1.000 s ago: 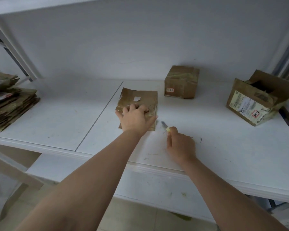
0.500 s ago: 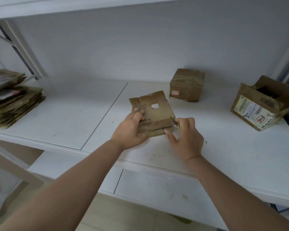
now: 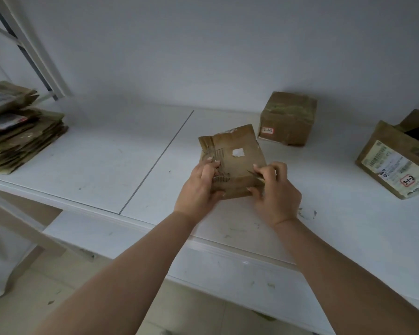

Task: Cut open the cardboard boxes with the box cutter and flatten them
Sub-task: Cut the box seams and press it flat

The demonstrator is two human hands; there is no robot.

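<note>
— Where's the box?
— The cardboard box [image 3: 232,163] is gripped between left hand [image 3: 200,189] and right hand [image 3: 276,192], which also pinches the box cutter [image 3: 254,175].
— Surface?
— The white shelf [image 3: 94,165] beneath; flattened stack [image 3: 17,131] far left.

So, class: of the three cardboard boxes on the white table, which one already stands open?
The box at the far right edge, with the large printed shipping label: its top flaps are raised over a dark interior. The taped back box and the held box show none.
</note>
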